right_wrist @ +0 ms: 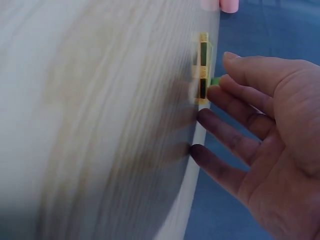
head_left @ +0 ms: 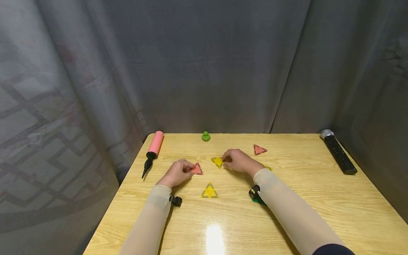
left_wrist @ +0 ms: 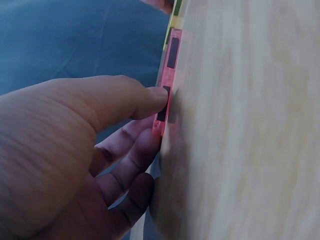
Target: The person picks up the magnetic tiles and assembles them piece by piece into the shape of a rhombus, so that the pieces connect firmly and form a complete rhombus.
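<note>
A red see-through triangular magnetic tile (head_left: 197, 169) is pinched at its near left side by my left hand (head_left: 178, 172). In the left wrist view the thumb presses on the edge of this tile (left_wrist: 170, 75), with fingertips under its lower end. My right hand (head_left: 237, 160) is beside a yellow triangular tile (head_left: 217, 162). Seen from the right wrist, an index fingertip meets or nearly meets that tile (right_wrist: 203, 70), while the thumb stands apart from it. Other fingertips rest on the table. Nearer to me, between both forearms, lies another yellow triangle (head_left: 209, 191).
Behind the right hand lies a second red triangle (head_left: 259, 150). The right forearm partly hides a yellow tile (head_left: 268, 167) and a green piece (head_left: 258, 200). A pink pump (head_left: 156, 143), a small green knobbed object (head_left: 206, 136) and a black microphone-like object (head_left: 338, 153) lie near the table's edges.
</note>
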Demonstrator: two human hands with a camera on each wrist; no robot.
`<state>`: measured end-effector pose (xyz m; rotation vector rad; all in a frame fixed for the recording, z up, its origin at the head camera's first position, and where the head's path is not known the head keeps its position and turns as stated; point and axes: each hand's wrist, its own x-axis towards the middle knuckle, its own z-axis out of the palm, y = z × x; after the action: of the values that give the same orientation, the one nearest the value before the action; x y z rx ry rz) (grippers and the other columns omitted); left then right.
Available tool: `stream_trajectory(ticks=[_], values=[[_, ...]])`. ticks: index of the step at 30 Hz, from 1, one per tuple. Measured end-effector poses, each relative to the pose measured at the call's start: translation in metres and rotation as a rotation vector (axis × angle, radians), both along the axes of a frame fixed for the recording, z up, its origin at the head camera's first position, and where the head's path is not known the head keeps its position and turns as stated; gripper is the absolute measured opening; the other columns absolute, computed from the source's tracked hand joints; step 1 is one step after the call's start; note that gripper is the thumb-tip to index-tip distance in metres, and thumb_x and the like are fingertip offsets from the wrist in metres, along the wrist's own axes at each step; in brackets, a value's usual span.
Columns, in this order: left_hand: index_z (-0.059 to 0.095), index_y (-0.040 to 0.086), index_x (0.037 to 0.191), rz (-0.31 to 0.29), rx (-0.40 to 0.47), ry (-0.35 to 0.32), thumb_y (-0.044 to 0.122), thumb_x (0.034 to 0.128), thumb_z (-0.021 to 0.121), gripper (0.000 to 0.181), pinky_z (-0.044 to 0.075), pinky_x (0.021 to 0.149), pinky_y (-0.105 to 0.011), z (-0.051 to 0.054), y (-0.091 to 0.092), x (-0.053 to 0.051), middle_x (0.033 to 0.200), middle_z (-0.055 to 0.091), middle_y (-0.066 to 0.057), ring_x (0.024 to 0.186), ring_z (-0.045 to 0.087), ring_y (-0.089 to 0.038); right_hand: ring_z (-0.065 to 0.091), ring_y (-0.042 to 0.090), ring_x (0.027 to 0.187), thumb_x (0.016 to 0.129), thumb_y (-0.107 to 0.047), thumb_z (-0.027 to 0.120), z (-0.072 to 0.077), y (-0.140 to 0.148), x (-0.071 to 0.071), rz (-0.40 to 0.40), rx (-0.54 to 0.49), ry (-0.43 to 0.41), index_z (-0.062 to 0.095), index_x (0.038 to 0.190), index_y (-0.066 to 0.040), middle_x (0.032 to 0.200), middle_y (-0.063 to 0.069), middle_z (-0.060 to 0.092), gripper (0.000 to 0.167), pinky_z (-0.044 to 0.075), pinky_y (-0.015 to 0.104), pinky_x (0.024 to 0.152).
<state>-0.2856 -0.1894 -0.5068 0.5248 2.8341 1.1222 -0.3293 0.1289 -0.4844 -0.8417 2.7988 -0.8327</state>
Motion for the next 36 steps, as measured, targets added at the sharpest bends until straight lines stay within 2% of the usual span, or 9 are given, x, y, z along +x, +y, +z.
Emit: stream_trajectory(ticks=[4,10,14,17,22,27,32,36], values=[[0.081,0.011,0.118,-0.004,-0.001,0.015,0.008,0.0923,0.082,0.025,0.053,0.074,-0.029,-0.002,0.002,-0.001,0.103,0.066,-0.001,0.083,0.059,-0.015,0.067,0.027,0.113,0.096,-0.011,0.078,-0.001,0.006,0.005,0.003,0.019,0.013,0.076,0.120,-0.005,0.117,0.006,0.072,0.025,0.053,0.047,0.102],[0.081,0.011,0.118,-0.024,0.001,0.001,0.008,0.0925,0.082,0.025,0.053,0.074,-0.029,-0.001,0.011,-0.005,0.105,0.067,0.000,0.083,0.058,-0.015,0.067,0.022,0.101,0.093,-0.011,0.081,0.000,0.016,0.010,-0.017,0.041,0.051,0.078,0.114,-0.005,0.108,0.003,0.073,0.021,0.056,0.045,0.096],[0.080,0.010,0.117,-0.042,-0.003,0.004,0.007,0.0927,0.081,0.025,0.054,0.074,-0.030,-0.001,0.017,-0.006,0.109,0.067,-0.001,0.084,0.059,-0.015,0.066,0.019,0.095,0.092,-0.010,0.082,0.000,0.018,0.012,-0.040,0.023,0.040,0.078,0.109,-0.008,0.103,0.000,0.073,0.018,0.056,0.043,0.091],[0.080,0.011,0.117,-0.041,-0.005,0.001,0.008,0.0935,0.080,0.024,0.054,0.076,-0.031,-0.002,0.021,-0.008,0.112,0.068,-0.002,0.085,0.059,-0.015,0.065,0.018,0.095,0.092,-0.015,0.083,-0.001,0.015,0.012,-0.060,0.032,0.040,0.076,0.115,-0.008,0.105,0.001,0.070,0.025,0.056,0.042,0.091],[0.079,0.012,0.120,-0.026,-0.006,0.000,0.011,0.0950,0.079,0.025,0.056,0.079,-0.034,-0.002,0.027,-0.010,0.116,0.069,-0.002,0.089,0.061,-0.016,0.061,0.019,0.092,0.088,-0.034,0.087,0.000,0.008,0.011,-0.098,0.116,0.035,0.071,0.129,-0.004,0.106,0.003,0.062,0.053,0.054,0.041,0.088],[0.076,0.012,0.126,-0.022,-0.013,-0.008,0.013,0.0958,0.079,0.030,0.056,0.086,-0.038,-0.002,0.031,-0.012,0.118,0.068,-0.002,0.097,0.063,-0.019,0.052,0.020,0.081,0.086,-0.042,0.088,0.004,0.004,0.010,-0.106,0.211,0.006,0.074,0.117,-0.006,0.097,0.003,0.054,0.050,0.048,0.038,0.077],[0.075,0.011,0.129,-0.022,-0.026,-0.026,0.014,0.0968,0.078,0.032,0.056,0.091,-0.039,0.000,0.035,-0.011,0.119,0.067,-0.002,0.106,0.064,-0.020,0.055,0.018,0.083,0.087,-0.039,0.088,0.006,0.004,0.008,-0.096,0.225,-0.009,0.074,0.121,-0.005,0.098,0.003,0.056,0.050,0.052,0.038,0.083],[0.074,0.012,0.129,-0.026,-0.042,-0.024,0.016,0.0968,0.078,0.033,0.056,0.091,-0.039,0.001,0.038,-0.010,0.118,0.067,-0.002,0.105,0.064,-0.019,0.055,0.018,0.085,0.088,-0.037,0.088,0.006,0.006,0.006,-0.097,0.224,-0.033,0.073,0.121,-0.005,0.101,0.003,0.056,0.048,0.052,0.038,0.085]])
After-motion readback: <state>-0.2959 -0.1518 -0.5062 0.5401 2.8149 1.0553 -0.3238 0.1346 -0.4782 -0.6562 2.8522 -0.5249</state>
